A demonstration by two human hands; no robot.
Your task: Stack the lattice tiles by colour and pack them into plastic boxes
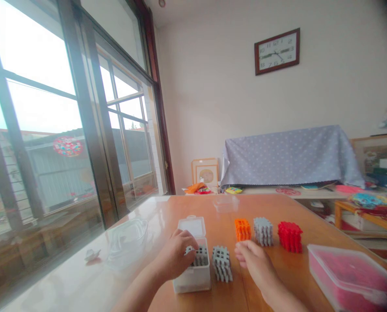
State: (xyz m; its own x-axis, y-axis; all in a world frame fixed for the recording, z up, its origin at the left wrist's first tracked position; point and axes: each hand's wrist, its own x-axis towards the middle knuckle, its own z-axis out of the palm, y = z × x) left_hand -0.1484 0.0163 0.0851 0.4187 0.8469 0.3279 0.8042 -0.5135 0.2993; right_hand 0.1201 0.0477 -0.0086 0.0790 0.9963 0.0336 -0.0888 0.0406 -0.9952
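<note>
My left hand (180, 255) reaches into a small white plastic box (196, 284) with its hinged lid tipped back. Its bent fingers are closed on grey notched building pieces (200, 255) inside; the hand covers part of them. Just right of the box, a slightly leaning stack of grey notched pieces (222, 263) stands on the table. My right hand (252, 256) hovers to the right of that stack, fingers curled and thumb against them, with nothing showing in it. Beyond it are an orange stack (243, 229), a light grey stack (263, 231) and a red stack (290, 236).
A lidded clear box of pink-red contents (349, 277) sits at the table's right edge. Clear plastic lids (128, 238) and a crumpled wrapper (92, 255) lie at left. A clear tub (226, 203) is at the far end of the wooden table (180, 204). Windows line the left side.
</note>
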